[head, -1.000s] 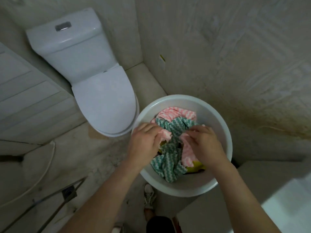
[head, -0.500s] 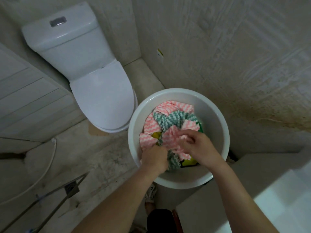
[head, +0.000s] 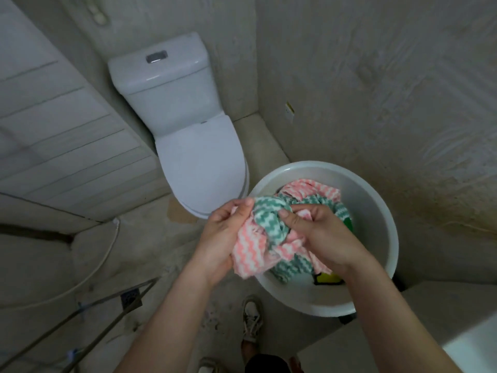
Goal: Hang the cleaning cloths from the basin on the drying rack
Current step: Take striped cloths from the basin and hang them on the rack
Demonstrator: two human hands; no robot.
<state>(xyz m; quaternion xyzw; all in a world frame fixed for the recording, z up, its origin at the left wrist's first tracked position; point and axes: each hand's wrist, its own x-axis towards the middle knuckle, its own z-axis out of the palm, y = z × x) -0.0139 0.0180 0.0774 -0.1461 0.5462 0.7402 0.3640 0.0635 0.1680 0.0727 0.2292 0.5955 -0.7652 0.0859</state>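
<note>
Head view: the left hand (head: 228, 232) and right hand (head: 318, 235) are both closed on a knot of wet-looking cloths, lifted just above the near-left rim of the white basin (head: 376, 203). The left hand's fingers curl round a pink cloth (head: 248, 253) with a white zigzag, which hangs down from the palm and past the basin's edge. The right hand grips a green cloth (head: 269, 218) of the same pattern, its thumb and fingers pinching the place where the green one loops over the pink. More pink and green cloths (head: 312, 188) lie heaped in the basin behind the hands, along with something yellow-green (head: 328, 278) at the bottom that I cannot identify.

Thin metal bars (head: 107, 313) cross the lower left corner, well apart from the basin. They are likely the drying rack, though too little shows to be sure. A white toilet (head: 199, 162) stands beside the basin, and a shoe (head: 251, 319) is on the floor below the hands.

The risk, as I judge it, is the tangle. Pull the pink cloth free too sharply and the green one could come with it — then slip out and land on the dirty floor, since the bundle already hangs over the rim. A hard tug could also drag the rest of the heap, or tip the basin.
</note>
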